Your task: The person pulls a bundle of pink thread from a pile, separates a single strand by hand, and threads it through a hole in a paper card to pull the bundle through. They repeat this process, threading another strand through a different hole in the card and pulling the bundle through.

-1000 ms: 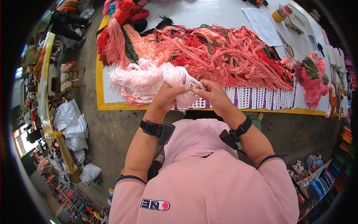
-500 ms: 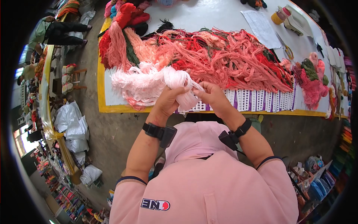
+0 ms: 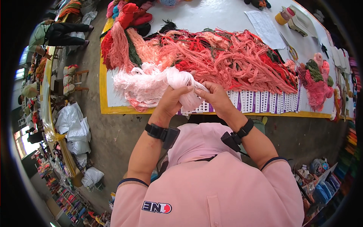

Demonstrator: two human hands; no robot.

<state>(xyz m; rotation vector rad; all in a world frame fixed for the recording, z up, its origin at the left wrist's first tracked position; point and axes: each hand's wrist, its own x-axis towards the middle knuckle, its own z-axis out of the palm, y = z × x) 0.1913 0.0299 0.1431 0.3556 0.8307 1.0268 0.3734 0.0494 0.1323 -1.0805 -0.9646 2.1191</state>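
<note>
Both my hands are on a pale pink skein of thread (image 3: 179, 78) at the near edge of the white table. My left hand (image 3: 172, 99) is closed around its looped end. My right hand (image 3: 216, 97) pinches some strands at the right side of the loop, thumb against the fingers. The rest of the pale skein trails leftward over the tabletop. Right behind it spreads a large tangled heap of coral, red and dark green thread (image 3: 242, 56). White cards with rows of punched holes (image 3: 261, 101) lie along the table's front edge, partly under the heap.
Red and dark skeins (image 3: 130, 19) are piled at the table's back left corner. A paper sheet (image 3: 264, 28), scissors (image 3: 291, 51) and a yellow-pink thread cone (image 3: 284, 16) lie at back right, near a pink and green bundle (image 3: 315, 79). White sacks (image 3: 73, 126) stand left; another person (image 3: 56, 34) is beyond.
My right hand shifts very slightly at the loop, still pinching strands. My left hand keeps its hold. The person at far left has moved an arm.
</note>
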